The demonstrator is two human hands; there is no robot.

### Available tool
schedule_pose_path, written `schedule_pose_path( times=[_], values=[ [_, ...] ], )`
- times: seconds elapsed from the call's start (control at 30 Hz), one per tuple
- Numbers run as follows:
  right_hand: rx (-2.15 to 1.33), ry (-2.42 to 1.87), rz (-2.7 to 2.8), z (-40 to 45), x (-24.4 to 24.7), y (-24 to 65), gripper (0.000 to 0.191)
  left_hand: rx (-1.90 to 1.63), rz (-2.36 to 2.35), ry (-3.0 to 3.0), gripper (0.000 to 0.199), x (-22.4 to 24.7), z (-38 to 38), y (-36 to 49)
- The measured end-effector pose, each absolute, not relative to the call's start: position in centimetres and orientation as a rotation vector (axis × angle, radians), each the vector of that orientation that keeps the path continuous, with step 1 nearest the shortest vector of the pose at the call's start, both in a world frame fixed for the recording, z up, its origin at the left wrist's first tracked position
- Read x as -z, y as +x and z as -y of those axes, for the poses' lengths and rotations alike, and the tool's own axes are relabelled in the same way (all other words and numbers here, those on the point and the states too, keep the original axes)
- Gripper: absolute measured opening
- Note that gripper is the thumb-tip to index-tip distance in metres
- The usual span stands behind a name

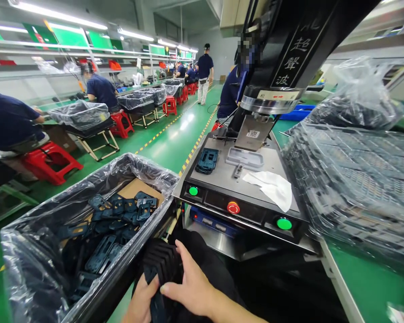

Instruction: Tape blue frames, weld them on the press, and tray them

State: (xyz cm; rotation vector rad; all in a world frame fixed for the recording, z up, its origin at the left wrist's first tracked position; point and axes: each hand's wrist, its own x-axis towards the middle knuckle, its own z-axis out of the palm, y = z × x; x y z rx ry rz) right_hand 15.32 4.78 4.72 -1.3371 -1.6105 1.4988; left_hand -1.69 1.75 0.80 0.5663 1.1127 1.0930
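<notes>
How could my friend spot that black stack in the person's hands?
Find the big plastic-lined bin on the left. Beside its right side, at the bottom middle of the picture, a left hand and a right hand hold the black stack. Its layers line up in neat ridges, while the dark pieces in the bin lie jumbled.

Stacked parts (160,258), btm ctr: near-blk, one dk blue-grey. Loose parts (103,251), lower L: dk teal, on tan cardboard (129,189); bin liner (28,255) clear w/ whitish glare. Machine column (276,27), upper R: blk w/ white characters (292,63); metal block (246,142) silver-grey, QR label (252,134) blk & white. Ctr to R: green btns (284,224), red btn (233,207) (white arrows on it), white cloth (274,187). Floor (164,143) green w/ yellow-&-blk striped tape (199,146). Stools (52,163), L: red; shirts (205,65), upper L & ctr: navy
</notes>
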Motion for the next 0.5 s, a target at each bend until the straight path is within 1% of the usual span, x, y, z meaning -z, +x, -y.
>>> schedule_pose_path(
  times=[0.1,0.2,0.33,0.4,0.5],
  values=[
    [-1.529,-1.177,1.582,-4.4,-5.2,15.0,0.112,-1.088,-1.329,0.890,0.058,-1.2,-2.4,-2.4],
    [-1.542,-1.083,1.535,-4.3,-5.5,14.7,0.107,-1.079,-1.451,1.055,0.065,-1.3,-2.4,-2.4],
    [-1.576,-1.047,1.544,-4.5,-5.7,14.9,0.092,-1.140,-1.474,1.103,0.078,-0.8,-1.9,-1.8],
    [-1.579,-1.042,1.578,-4.8,-5.9,15.3,0.088,-1.132,-1.453,1.093,0.078,-0.4,-1.7,-1.6],
    [-1.572,-1.044,1.622,-5.1,-6.3,15.8,0.088,-1.163,-1.428,1.086,0.075,-0.3,-1.5,-1.6]
  ],
)
